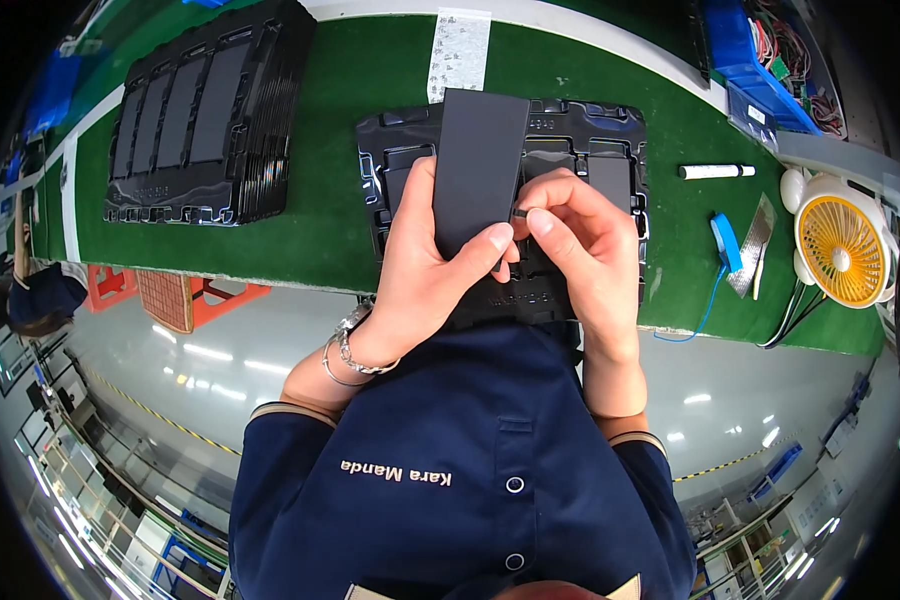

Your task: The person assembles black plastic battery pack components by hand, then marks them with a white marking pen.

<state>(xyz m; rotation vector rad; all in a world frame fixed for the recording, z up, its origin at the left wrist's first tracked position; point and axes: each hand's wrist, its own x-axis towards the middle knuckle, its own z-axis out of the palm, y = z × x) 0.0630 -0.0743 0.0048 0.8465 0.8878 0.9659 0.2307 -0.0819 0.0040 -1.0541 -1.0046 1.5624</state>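
Left hand (pixel 425 262) wrapped round a flat dark rectangular slab (pixel 480 160): thumb flat on the lower part of the upper face, fingers along the left edge and behind. Slab is lifted over a black moulded tray (pixel 520 293) on the green worktop (pixel 340 200), long side running away from the body, slightly skewed.

Right hand (pixel 592 245) drawn narrow, thumb and fingertips pinching a small dark tab (pixel 520 213) at the slab's right edge, near the lower end. Cannot tell whether the tab is fixed to the slab or separate; too small.

Handling, my judgement: left hand does the steadying, right the fine work. Keep the left thumb broad and light, since the smooth face would probably show smudges. Hold the slab's edge square to the right fingertips, so the pinch works along the edge rather than prying across it. Small, slow pulls or presses; a jerk could crease the tab or twist the slab out of the grip. Staying low over the tray would soften any slip.

Around: further slabs in the tray's pockets, one showing at right (pixel 610 182). Stack of like trays (pixel 270 140) to the left; white marker (pixel 716 171) and yellow-grilled fan (pixel 842 255) to the right, both well apart from the hands.
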